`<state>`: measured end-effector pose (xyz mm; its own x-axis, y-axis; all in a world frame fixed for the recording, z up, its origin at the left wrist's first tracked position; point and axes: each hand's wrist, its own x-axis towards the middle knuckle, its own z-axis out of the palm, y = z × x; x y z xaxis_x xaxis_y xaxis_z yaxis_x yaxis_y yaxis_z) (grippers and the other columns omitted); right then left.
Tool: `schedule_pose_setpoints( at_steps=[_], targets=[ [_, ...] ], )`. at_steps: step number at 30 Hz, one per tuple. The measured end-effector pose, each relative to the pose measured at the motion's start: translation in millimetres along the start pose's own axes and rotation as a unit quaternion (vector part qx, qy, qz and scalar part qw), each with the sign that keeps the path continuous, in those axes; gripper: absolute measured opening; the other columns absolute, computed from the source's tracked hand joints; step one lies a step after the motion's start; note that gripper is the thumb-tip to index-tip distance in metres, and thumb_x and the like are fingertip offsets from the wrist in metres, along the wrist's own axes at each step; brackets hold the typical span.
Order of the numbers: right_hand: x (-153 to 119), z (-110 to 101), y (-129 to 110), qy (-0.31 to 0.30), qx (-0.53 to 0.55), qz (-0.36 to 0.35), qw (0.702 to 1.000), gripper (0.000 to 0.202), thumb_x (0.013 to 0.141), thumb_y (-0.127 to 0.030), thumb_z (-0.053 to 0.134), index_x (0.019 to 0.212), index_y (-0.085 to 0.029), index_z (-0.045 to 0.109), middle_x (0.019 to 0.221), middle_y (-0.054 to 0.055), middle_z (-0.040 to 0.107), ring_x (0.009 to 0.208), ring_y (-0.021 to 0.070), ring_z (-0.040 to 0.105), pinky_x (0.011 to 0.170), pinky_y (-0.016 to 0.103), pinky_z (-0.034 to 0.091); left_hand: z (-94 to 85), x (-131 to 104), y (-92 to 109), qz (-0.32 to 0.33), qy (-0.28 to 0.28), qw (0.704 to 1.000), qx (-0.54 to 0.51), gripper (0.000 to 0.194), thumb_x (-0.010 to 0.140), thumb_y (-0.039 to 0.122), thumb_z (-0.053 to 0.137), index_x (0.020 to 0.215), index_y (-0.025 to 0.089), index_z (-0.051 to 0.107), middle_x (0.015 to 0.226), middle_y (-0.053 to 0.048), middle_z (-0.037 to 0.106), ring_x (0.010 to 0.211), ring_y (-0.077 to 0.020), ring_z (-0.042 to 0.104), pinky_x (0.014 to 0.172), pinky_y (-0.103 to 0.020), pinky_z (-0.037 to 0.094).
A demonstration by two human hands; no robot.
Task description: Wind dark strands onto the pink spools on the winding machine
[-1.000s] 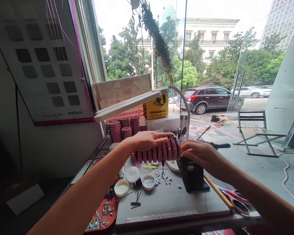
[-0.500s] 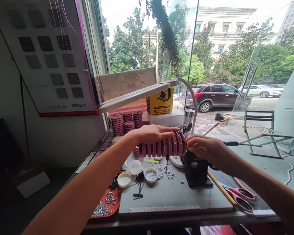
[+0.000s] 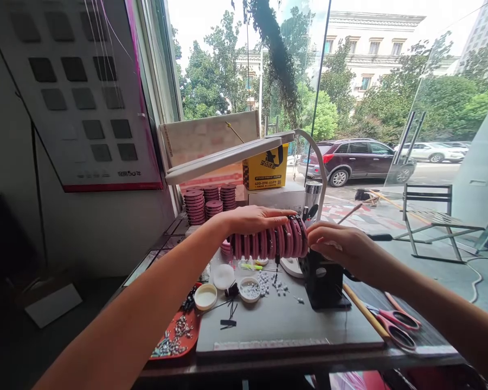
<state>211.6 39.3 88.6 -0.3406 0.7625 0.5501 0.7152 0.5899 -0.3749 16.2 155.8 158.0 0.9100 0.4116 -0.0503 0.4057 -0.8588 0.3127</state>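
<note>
A row of pink disc-shaped spools [image 3: 287, 241], with dark material between the discs, lies sideways above the worktop. My left hand [image 3: 258, 219] rests flat along its top, fingers stretched out towards the right end. At that end my right hand [image 3: 333, 239] has its fingers bent and pressed together; whatever they pinch is hidden. A black stand [image 3: 327, 284] is below my right hand. From the row hangs a short dark strand [image 3: 277, 268]. Beneath are a small white dish of beads [image 3: 250, 290] and loose pale beads [image 3: 268, 284].
Stacks of pink spools [image 3: 194, 208] stand behind on the left. A white lamp [image 3: 231, 157] arches over the worktop. An orange tray [image 3: 187, 346] holds small metal pieces at front left. Scissors [image 3: 400, 333] and a wooden stick [image 3: 366, 311] lie on the right.
Both hands keep nearly the same places on the row of spools. The whole view has shifted very slightly.
</note>
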Motion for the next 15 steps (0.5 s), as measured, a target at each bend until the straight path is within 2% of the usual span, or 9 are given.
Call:
schedule_pose_setpoints(
  at_steps=[15],
  targets=[
    [-0.6, -1.7, 1.2, -0.011, -0.039, -0.021, 0.999, 0.023, 0.092, -0.028, 0.036, 0.085, -0.020, 0.056, 0.091, 0.006, 0.058, 0.079, 0.0144, 0.054, 0.071, 0.027, 0.043, 0.6, 1.2, -0.6, -0.022, -0.001, 1.000, -0.005, 0.053, 0.083, 0.064, 0.029, 0.132, 0.044, 0.032, 0.140, 0.009, 0.039, 0.123, -0.0216, 0.042, 0.105, -0.037, 0.026]
  ],
)
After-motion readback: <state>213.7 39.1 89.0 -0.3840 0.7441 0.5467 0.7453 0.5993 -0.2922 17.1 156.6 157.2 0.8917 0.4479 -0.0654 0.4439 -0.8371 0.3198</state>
